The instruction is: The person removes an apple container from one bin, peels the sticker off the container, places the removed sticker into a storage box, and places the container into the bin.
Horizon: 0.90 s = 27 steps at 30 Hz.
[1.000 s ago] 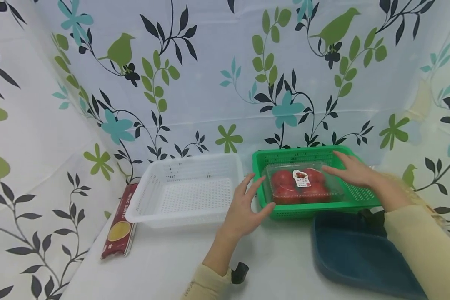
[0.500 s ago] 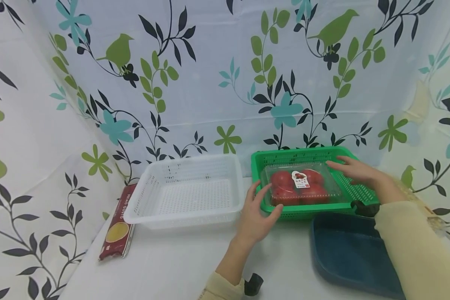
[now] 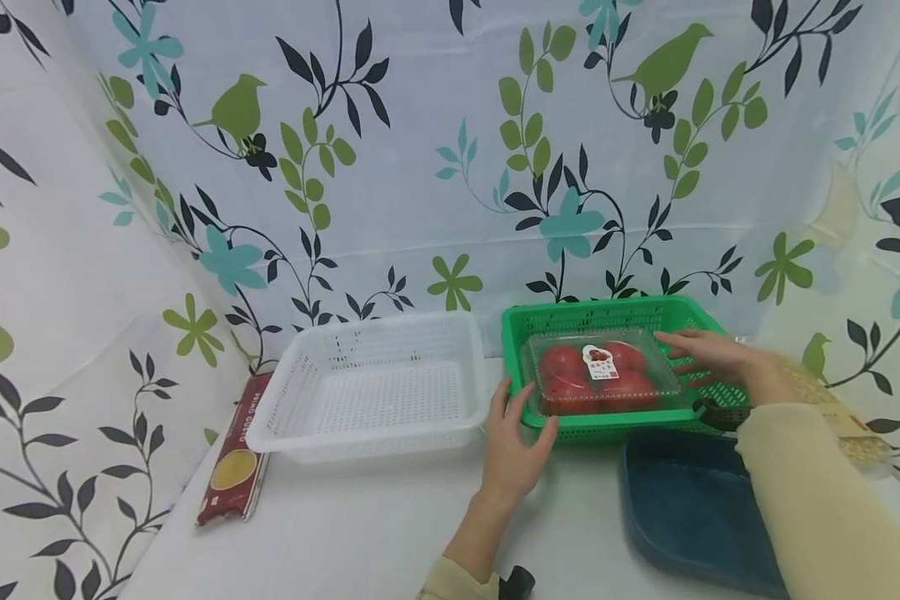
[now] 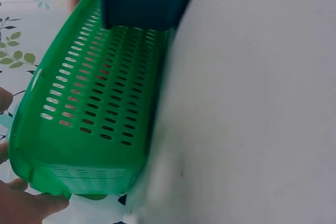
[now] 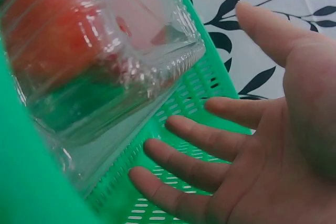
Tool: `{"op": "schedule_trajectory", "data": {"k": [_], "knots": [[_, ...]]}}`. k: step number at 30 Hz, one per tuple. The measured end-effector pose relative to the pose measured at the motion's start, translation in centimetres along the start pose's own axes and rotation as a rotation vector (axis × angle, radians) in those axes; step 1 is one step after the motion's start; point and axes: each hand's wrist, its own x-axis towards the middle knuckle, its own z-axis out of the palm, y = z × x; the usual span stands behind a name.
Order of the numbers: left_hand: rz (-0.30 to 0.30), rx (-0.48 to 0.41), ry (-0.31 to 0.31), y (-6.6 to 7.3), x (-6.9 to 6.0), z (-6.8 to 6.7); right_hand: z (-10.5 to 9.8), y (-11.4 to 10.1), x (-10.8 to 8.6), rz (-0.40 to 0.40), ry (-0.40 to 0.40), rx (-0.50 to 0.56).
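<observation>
A clear plastic box of red tomatoes (image 3: 570, 392) with a white label lies in the green basket (image 3: 521, 321). My left hand (image 3: 513, 454) is at the basket's front left corner, fingers spread and slightly bent. In the left wrist view its fingertips overlap the end of the green basket (image 4: 84, 150); whether they touch it I cannot tell. My right hand (image 3: 716, 360) hovers over the basket's right part. The right wrist view shows that hand (image 5: 247, 156) with fingers apart, holding nothing, beside the plastic box (image 5: 131, 85) and not touching it.
A white basket (image 3: 390, 446) stands left of the green one. A red packet (image 3: 232, 467) leans by its left side. In front of the green basket sits a dark blue tray (image 3: 701, 508). A clear bag with yellowish contents (image 3: 866, 448) lies behind the right forearm.
My left hand has moved right, up to the green basket's corner. The right hand has shifted slightly right and lower over the basket. The tomato box stays in place.
</observation>
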Motion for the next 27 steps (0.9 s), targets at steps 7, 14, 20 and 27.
{"op": "schedule_trajectory", "data": {"k": [7, 14, 20, 27], "knots": [[0.043, -0.022, 0.085, -1.0, -0.4, 0.9, -0.2, 0.6, 0.5, 0.052, -0.063, 0.050], [0.053, -0.081, 0.115, -1.6, -0.8, 1.5, -0.2, 1.4, 0.6, 0.089, -0.140, 0.023], [0.061, -0.152, 0.115, -2.0, -0.8, 1.8, 0.1, 1.8, 0.7, 0.072, -0.151, 0.068], [0.061, -0.143, 0.111, -1.9, -0.8, 1.9, 0.1, 2.3, 0.6, 0.062, -0.150, 0.128]]}}
